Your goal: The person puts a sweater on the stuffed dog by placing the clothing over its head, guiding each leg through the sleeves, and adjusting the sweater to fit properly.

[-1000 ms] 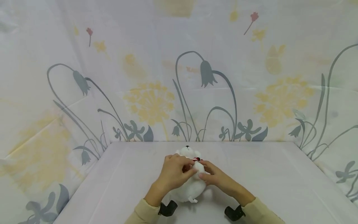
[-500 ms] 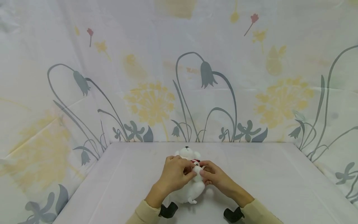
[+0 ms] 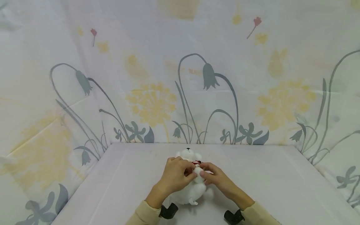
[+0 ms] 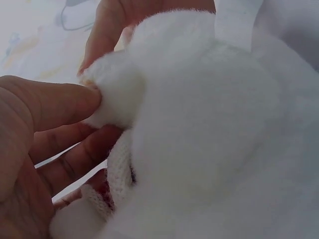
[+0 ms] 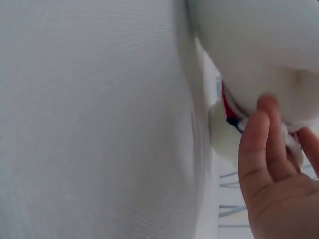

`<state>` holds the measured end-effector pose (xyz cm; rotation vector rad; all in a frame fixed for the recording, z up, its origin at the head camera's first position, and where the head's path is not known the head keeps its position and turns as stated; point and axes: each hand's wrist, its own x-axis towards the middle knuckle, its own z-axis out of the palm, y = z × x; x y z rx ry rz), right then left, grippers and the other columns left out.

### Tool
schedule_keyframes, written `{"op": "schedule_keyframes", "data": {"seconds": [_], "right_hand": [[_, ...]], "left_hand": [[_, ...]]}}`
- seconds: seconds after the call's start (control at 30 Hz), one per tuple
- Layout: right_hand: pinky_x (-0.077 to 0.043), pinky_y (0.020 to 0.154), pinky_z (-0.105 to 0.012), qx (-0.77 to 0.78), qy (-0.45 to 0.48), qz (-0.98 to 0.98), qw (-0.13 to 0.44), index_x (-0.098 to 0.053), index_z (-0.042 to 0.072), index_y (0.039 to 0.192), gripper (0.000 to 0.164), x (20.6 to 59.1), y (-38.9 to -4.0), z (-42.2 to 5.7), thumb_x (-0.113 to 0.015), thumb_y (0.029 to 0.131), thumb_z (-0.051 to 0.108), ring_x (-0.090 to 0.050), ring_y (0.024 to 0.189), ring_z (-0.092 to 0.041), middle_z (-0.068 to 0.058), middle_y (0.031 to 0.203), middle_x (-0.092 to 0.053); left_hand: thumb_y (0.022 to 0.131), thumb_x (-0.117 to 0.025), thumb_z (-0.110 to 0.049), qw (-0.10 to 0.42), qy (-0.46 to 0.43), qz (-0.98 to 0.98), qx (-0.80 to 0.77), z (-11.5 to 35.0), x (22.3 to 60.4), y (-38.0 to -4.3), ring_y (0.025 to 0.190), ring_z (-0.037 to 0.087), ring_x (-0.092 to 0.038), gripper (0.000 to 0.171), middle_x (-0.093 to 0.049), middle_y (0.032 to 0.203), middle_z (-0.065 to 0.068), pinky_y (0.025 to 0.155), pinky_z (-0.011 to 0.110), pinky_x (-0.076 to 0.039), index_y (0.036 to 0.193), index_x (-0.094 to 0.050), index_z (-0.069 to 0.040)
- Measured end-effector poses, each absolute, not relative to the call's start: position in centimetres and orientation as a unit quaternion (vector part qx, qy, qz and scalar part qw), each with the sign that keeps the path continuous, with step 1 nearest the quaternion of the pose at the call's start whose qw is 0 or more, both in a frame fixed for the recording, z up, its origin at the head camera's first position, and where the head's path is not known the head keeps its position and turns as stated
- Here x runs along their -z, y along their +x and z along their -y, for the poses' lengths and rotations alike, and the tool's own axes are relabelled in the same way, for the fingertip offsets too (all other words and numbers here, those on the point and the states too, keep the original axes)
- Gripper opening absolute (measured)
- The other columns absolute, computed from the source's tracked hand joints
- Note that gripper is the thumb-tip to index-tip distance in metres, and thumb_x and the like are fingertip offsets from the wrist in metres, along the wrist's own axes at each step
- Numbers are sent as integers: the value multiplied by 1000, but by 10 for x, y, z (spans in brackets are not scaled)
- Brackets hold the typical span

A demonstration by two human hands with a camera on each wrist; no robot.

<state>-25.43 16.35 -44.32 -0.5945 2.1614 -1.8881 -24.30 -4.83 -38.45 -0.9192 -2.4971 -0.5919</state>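
A white stuffed bear [image 3: 185, 195] lies on its back on the table, head away from me and tail end towards me. A knitted scarf [image 3: 197, 162] in red, white and dark runs round its neck. My left hand [image 3: 175, 175] reaches over the bear's left half in the head view. Thumb and fingers pinch a small fluffy limb [image 4: 117, 92] in the left wrist view. From the other side my right hand [image 3: 217, 178] grips the same upper part by thumb and fingers. Its fingertips [image 5: 269, 102] press the plush close to the scarf.
The table [image 3: 267, 181] has a pale cover. A curtain [image 3: 180, 103] with printed grey and yellow flowers stands behind it. Black wrist pieces [image 3: 168, 211] sit under both cream sleeves [image 3: 144, 214].
Both hands stay on the bear. The right hand's fingers shift slightly on the plush, and the scarf between the hands shows a little differently. The head view tilts a touch.
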Motion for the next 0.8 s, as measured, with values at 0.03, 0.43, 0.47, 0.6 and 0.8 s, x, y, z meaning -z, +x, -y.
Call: {"op": "schedule_keyframes", "data": {"seconds": [0.03, 0.43, 0.47, 0.6, 0.8], "right_hand": [[-49, 80, -40, 642, -204, -731, 107, -46, 6, 132, 41, 444, -254, -164, -53, 97, 25, -55, 103, -27, -17, 129, -44], [-48, 78, -30, 690, -267, -641, 204, -34, 5, 136, 40, 452, -262, -172, -46, 101, 21, -53, 103, -20, -13, 123, -45], [-49, 77, -30, 694, -265, -637, 207, -35, 5, 134, 39, 452, -263, -171, -48, 100, 20, -54, 103, -20, -13, 121, -46], [-50, 73, -29, 702, -243, -637, 205, -38, 2, 126, 35, 448, -264, -166, -53, 98, 17, -57, 95, -18, -11, 115, -48], [-49, 63, -27, 687, -213, -687, 106, -42, -2, 117, 39, 432, -260, -154, -66, 89, 10, -57, 80, -15, -10, 100, -47]], "left_hand": [[79, -76, -28, 206, -332, 896, 211, 48, 385, -243, 71, 5, -46, 9, -47, 60, -17, 80, 42, -37, 86, -73, -23], [78, -78, -32, 194, -348, 895, 199, 45, 388, -243, 71, 4, -45, 13, -48, 60, -20, 81, 41, -37, 87, -74, -25], [77, -78, -32, 195, -347, 896, 199, 46, 388, -244, 72, 3, -45, 13, -48, 60, -20, 81, 41, -37, 87, -74, -25], [77, -77, -32, 195, -338, 899, 200, 48, 389, -245, 72, 3, -46, 13, -49, 60, -21, 82, 41, -37, 87, -74, -24], [77, -78, -28, 197, -321, 901, 214, 51, 389, -247, 68, 1, -46, 10, -50, 60, -21, 78, 38, -37, 85, -74, -24]]}}
